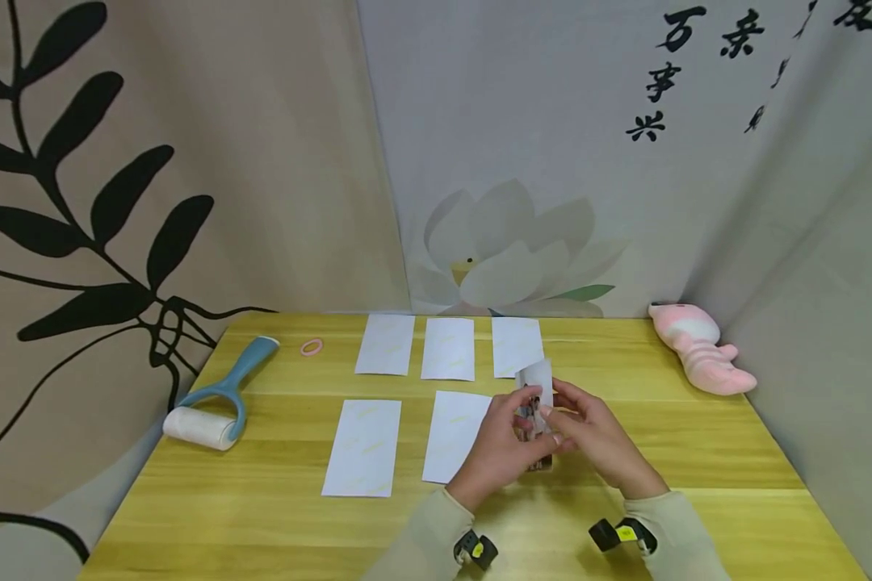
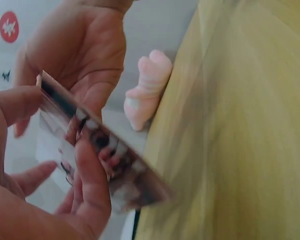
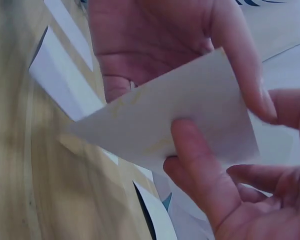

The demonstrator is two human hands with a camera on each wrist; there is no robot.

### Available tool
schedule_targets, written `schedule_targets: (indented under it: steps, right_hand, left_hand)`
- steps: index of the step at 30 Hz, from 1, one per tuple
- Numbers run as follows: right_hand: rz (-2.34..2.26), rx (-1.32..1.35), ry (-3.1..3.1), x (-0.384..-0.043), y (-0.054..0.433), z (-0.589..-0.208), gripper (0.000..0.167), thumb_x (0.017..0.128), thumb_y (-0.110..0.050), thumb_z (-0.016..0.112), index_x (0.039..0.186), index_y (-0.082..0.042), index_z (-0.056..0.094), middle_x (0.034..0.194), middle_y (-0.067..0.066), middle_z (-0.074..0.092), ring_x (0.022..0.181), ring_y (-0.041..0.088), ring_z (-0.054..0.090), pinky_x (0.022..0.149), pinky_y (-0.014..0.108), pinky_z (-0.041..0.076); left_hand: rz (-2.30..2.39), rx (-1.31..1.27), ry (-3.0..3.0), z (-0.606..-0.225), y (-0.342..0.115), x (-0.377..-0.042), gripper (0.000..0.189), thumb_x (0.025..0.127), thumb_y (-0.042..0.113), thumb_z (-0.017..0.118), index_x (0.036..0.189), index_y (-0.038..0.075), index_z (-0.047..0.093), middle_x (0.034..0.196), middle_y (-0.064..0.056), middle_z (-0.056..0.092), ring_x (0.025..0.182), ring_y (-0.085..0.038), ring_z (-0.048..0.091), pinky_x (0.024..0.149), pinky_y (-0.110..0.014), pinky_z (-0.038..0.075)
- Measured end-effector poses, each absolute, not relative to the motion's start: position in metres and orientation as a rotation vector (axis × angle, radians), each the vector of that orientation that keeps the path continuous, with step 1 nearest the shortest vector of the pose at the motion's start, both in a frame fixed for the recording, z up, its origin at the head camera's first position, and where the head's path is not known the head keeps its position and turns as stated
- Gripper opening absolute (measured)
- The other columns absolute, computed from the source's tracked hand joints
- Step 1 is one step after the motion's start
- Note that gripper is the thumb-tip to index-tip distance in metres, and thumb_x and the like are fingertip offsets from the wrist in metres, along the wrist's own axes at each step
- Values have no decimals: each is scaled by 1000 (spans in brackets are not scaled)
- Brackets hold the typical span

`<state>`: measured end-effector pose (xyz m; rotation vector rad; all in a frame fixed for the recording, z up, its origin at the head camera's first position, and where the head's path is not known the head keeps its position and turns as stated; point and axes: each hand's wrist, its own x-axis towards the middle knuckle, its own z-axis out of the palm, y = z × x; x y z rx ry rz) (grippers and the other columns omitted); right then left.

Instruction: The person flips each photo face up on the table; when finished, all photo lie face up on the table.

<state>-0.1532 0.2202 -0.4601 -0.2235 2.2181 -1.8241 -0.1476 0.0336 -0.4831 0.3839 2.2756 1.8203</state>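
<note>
A photo print [image 1: 540, 378] is held up over the wooden table between both hands. My left hand [image 1: 501, 448] grips it from the left, thumb low and fingers along its edge. From the right, my right hand [image 1: 596, 436] pinches it, the thumb lying on its plain back. That back [image 3: 155, 112], white with faint yellowish marks, faces the right wrist view. The left wrist view shows the printed side [image 2: 120, 155], blurred, with small figures partly covered by fingers. Just left of the hands lies a white card [image 1: 454, 436], partly hidden by my left hand.
Several more white cards stand out on the table, including one at front left [image 1: 362, 448] and a back row [image 1: 447, 349]. A blue-handled lint roller [image 1: 243, 367] and a pink ring [image 1: 311, 347] lie at left. A pink plush toy [image 1: 705, 351] rests at the back right edge.
</note>
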Motion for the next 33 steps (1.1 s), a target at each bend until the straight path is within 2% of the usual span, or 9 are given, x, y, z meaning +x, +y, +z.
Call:
schedule_targets:
  steps: [5,9,14,20,28,33]
  right_hand:
    - [-1832,-247,2230,-152,217,-459,59,107,-13,60,160,3,39,152,34,48,129,45,64,85,35,64]
    - [-1824,-231,2251,-152,215,-457,57,107,-10,59,159,4,40,153,33,49,128,44,65,85,33,63]
    - [-1859,-204,2217,-151,215,-453,57,107,-9,57,160,4,39,154,33,47,120,39,69,83,35,65]
    - [-1860,-182,2216,-149,216,-451,57,108,-10,56,161,4,37,154,34,47,111,30,73,77,38,66]
    - [-1852,-156,2239,-147,218,-450,58,109,-12,57,161,3,37,156,32,47,114,30,73,78,37,65]
    - [-1856,-154,2242,-146,220,-450,58,109,-13,57,161,3,36,155,32,48,113,27,72,79,36,65]
  left_hand:
    - [1770,329,2389,-482,39,-144,74,86,47,86,151,28,56,138,-8,47,103,-14,54,78,-26,55]
    - [1779,305,2395,-483,38,-143,75,84,46,88,150,28,56,136,-8,47,102,-14,54,76,-25,54]
    - [1801,330,2378,-483,31,-146,79,85,48,88,153,27,53,134,-6,48,103,-14,53,77,-25,53]
    - [1834,276,2356,-487,22,-148,76,85,42,89,151,24,55,133,-7,51,104,-16,54,76,-26,51]
    - [1822,214,2373,-494,14,-152,76,85,44,89,150,25,56,137,-10,52,109,-22,56,78,-31,51]
    - [1858,192,2338,-496,13,-154,73,84,37,91,147,21,56,134,-10,56,106,-21,57,79,-32,51]
